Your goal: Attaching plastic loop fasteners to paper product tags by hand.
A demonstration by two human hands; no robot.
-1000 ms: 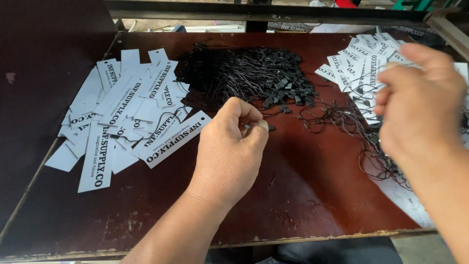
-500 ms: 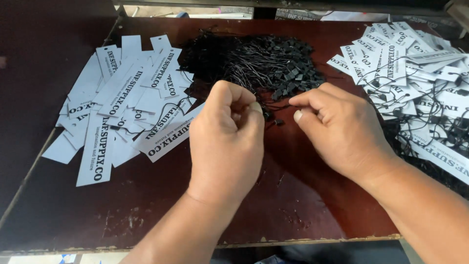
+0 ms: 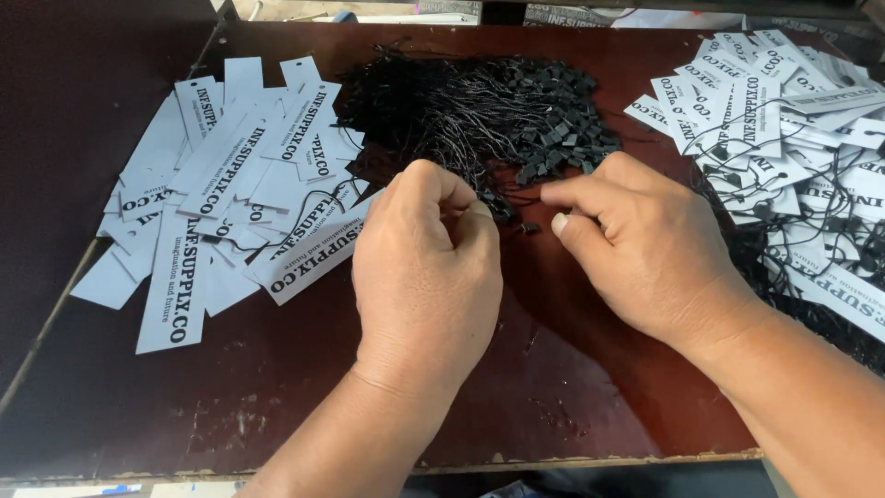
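two hands meet just in front of the black string pile [image 3: 489, 115]. left hand [image 3: 426, 267] is curled into a loose fist, fingertips pinched at the pile's near edge; what it holds is hidden. right hand [image 3: 645, 249] pinches thumb to forefinger beside it, likely on a thin cord, can't tell for sure. plain white tags [image 3: 221, 184] fan out left of the pile, strung tags [image 3: 784, 120] right of it, so each stays within reach on the dark red table [image 3: 572, 369].
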